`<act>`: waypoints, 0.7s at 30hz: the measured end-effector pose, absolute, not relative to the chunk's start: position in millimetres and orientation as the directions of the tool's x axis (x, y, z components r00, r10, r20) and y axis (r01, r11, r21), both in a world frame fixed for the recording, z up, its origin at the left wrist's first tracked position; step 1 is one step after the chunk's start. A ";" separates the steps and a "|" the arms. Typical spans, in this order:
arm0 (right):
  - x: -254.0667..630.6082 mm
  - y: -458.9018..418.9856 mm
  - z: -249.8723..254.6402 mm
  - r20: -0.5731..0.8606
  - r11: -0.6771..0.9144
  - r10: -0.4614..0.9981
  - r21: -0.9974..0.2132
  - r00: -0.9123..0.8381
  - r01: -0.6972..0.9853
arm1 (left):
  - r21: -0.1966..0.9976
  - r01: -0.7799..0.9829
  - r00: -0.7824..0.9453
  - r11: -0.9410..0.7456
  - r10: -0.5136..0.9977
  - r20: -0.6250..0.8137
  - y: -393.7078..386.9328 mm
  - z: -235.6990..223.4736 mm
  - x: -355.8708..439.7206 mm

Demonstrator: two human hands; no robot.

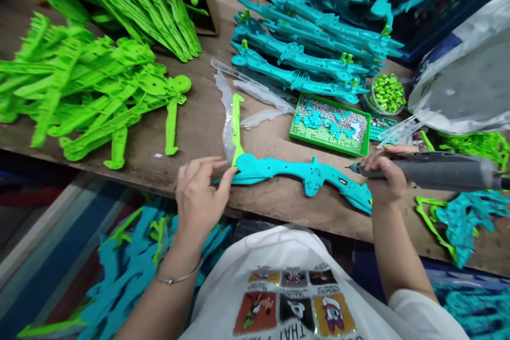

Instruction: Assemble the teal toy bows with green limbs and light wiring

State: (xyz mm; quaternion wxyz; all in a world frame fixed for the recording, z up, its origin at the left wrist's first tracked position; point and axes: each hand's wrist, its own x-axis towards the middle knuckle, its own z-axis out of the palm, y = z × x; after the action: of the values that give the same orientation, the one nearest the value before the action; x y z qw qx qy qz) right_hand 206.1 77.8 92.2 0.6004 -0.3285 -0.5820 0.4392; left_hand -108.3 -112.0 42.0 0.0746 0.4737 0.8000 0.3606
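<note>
A teal plastic toy bow body (279, 167) lies along the front edge of the table. At its left end a bright green arm piece (236, 122) stands out toward the back, beside a clear plastic strip (228, 111). My left hand (203, 191) has thumb and fingers closed on the joint where the green piece meets the teal body. In my right hand (388, 172) is a grey electric screwdriver (442, 171), held level with its tip pointing left, above and apart from the bow's right end.
A green tray (330, 143) holds small screws and teal bits. Behind it are stacked teal bow bodies (303, 71) and a tub of green pieces (388, 93). Green parts (99, 85) heap at left; assembled teal-green pieces (472, 218) lie at right. Clear strips (263, 93) lie mid-table.
</note>
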 end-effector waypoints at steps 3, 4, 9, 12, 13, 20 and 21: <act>210.4 78.6 86.0 0.411 0.395 0.908 -0.904 -0.082 -0.162 | 0.617 0.786 -0.295 0.030 0.895 0.334 -59.8 57.1 -90.1; 210.8 79.2 84.9 0.408 0.390 0.909 -0.905 -0.089 -0.169 | 0.606 0.794 -0.209 -0.044 0.917 0.340 -36.0 58.7 -83.0; 212.6 83.1 84.4 0.362 0.337 0.925 -0.922 -0.116 -0.191 | 0.524 0.825 0.070 -0.212 0.958 0.277 84.5 46.1 -48.8; 216.7 86.7 86.5 0.352 0.329 0.929 -0.927 -0.113 -0.182 | 0.434 0.883 0.092 -0.179 0.973 0.212 125.0 35.2 -34.7; 218.4 88.6 87.0 0.359 0.338 0.927 -0.924 -0.106 -0.178 | 0.409 0.897 0.094 -0.165 0.978 0.188 132.2 32.7 -31.9; 228.5 111.0 90.6 0.384 0.367 0.918 -0.916 -0.094 -0.161 | 0.428 0.893 0.106 -0.143 0.988 0.109 140.2 42.2 -34.0; 229.0 113.8 91.5 0.389 0.373 0.917 -0.915 -0.088 -0.152 | 0.452 0.877 0.115 -0.163 0.984 0.133 134.5 47.6 -34.6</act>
State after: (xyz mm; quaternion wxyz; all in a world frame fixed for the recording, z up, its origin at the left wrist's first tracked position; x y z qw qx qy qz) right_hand 229.0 113.8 91.5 0.5900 -0.3286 -0.5819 0.4531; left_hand -34.6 134.5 47.6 0.1317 0.7348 0.6332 0.2042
